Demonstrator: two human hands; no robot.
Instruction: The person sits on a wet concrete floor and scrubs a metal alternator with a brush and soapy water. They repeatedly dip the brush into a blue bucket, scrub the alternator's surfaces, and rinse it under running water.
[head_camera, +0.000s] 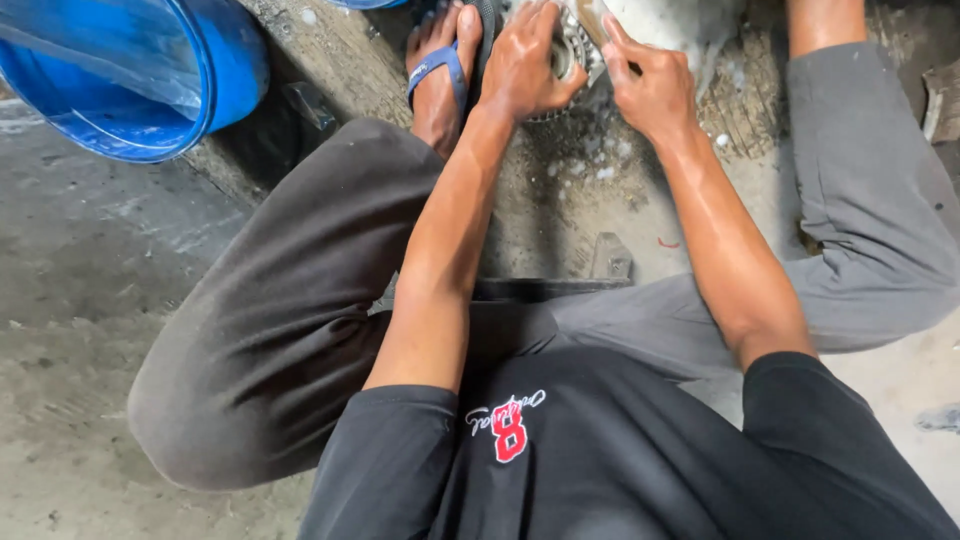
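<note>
Both arms reach straight forward, elbows between the knees. I see left hand (522, 62) wrapped around the rim of a round toothed metal part (572, 50) on the wet ground, just beside the blue sandal (443, 68). Right hand (652, 85) is closed on a brush-like tool, tip on the part. Part's axis: can't tell, mostly hidden.

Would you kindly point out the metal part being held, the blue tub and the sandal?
Metal part (572, 45): head view, on its toothed round face between the hands.
Blue tub (225, 60): head view, on its outer wall.
Sandal (447, 62): head view, on the blue strap across the foot.
</note>
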